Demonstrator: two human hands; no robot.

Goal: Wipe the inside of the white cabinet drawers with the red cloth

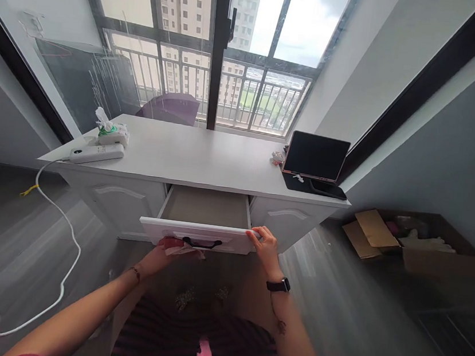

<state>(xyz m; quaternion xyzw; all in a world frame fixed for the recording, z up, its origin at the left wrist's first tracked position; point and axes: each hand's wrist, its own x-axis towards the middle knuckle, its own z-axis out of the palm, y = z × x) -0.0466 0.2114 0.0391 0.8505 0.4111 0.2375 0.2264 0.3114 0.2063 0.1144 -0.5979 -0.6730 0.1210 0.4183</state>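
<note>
A white desk (196,161) stands under the window with its middle drawer (205,207) pulled open; the drawer looks bare inside. My right hand (264,248), a black watch on its wrist, grips the right end of the drawer's front panel (230,236). My left hand (162,253) is just below the drawer front, near its black handle (201,243), closed on a crumpled pink and white cloth or paper (183,248).
On the desk: a white power strip (97,153) with a cord trailing to the floor, a tissue pack (111,131), a tablet (316,156) on a black mat. An open cardboard box (415,243) sits on the floor at right.
</note>
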